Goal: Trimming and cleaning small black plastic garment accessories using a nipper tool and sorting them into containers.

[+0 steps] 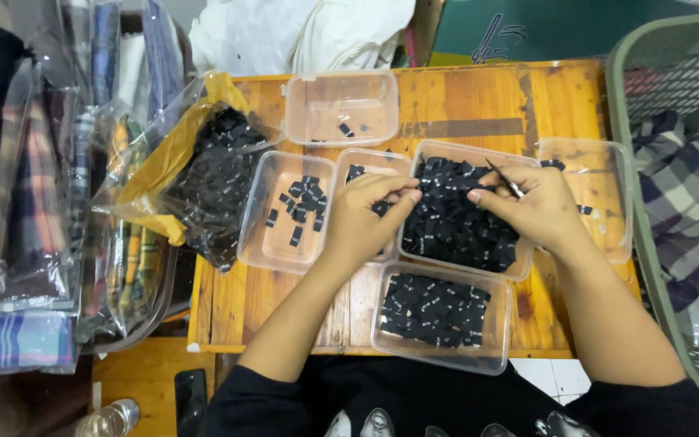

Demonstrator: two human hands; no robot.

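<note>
Head view, two hands (446, 206), six clear plastic tubs (341, 109), one green basket (637, 202).

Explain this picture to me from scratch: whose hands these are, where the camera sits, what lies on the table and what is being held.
There is no machine here. One camera, worn on a person's head, looks down at that person's own two bare hands over a small orange wooden table. Six clear plastic tubs stand on it. The full tub in the middle and the near tub are packed with small black fabric labels; the left tub holds a few, and the far tub holds very few. The left hand hovers over the tubs with its fingertips pinched together; whether it grips a label is unclear. The right hand holds a thin metal tool, perhaps tweezers. A clear plastic bag of more black labels lies at the left.
</note>
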